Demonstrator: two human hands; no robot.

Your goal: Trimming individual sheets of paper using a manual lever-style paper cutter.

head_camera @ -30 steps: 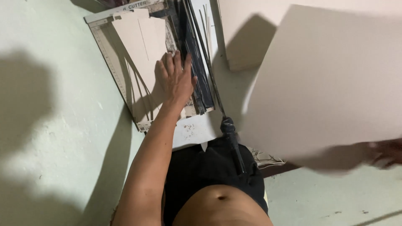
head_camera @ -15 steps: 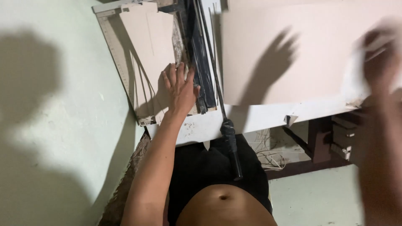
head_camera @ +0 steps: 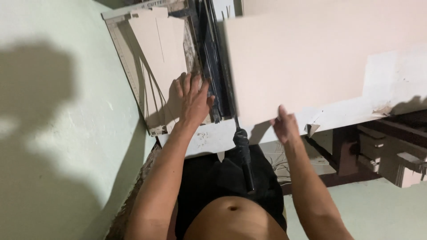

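Note:
A paper cutter [head_camera: 133, 84] sits on a white table [head_camera: 391, 84], with tan cardboard pieces [head_camera: 158, 53] lying on its bed. My left hand [head_camera: 192, 98] presses flat, fingers spread, on that cardboard beside the black blade arm [head_camera: 213, 62]. A large pale board [head_camera: 311, 58] lies on the table to the right of the blade. My right hand [head_camera: 284, 125] grips the near edge of this board. The cutter's black handle [head_camera: 243, 155] points down toward my body.
A pale green wall [head_camera: 58, 133] fills the left side. Under the table at the right stand dark wooden frame parts [head_camera: 351, 151] and stacked boxes [head_camera: 400, 164] on a green floor [head_camera: 378, 213].
The large board came down from mid-air onto the table and now lies beside the blade. My right hand moved in to its near edge. My left hand stayed on the cardboard.

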